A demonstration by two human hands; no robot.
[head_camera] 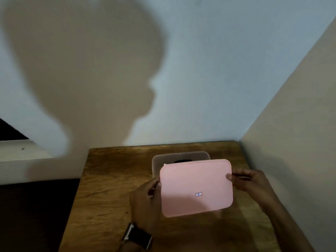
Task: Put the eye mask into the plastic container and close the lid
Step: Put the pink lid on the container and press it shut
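A pink rectangular lid (196, 187) with a small sticker hovers over a translucent plastic container (181, 155) on the wooden table (109, 179). My left hand (145, 202) grips the lid's left edge and my right hand (249, 180) grips its right edge. The lid is tilted and covers most of the container. Only the container's far rim and left wall show. A dark shape, the eye mask (182, 161), peeks out inside the container just past the lid's far edge, next to a small white corner.
The table stands in a corner: a pale wall (200, 88) runs behind it and a beige wall (291, 142) along its right side. A watch (138, 236) is on my left wrist. A dark floor area lies left of the table.
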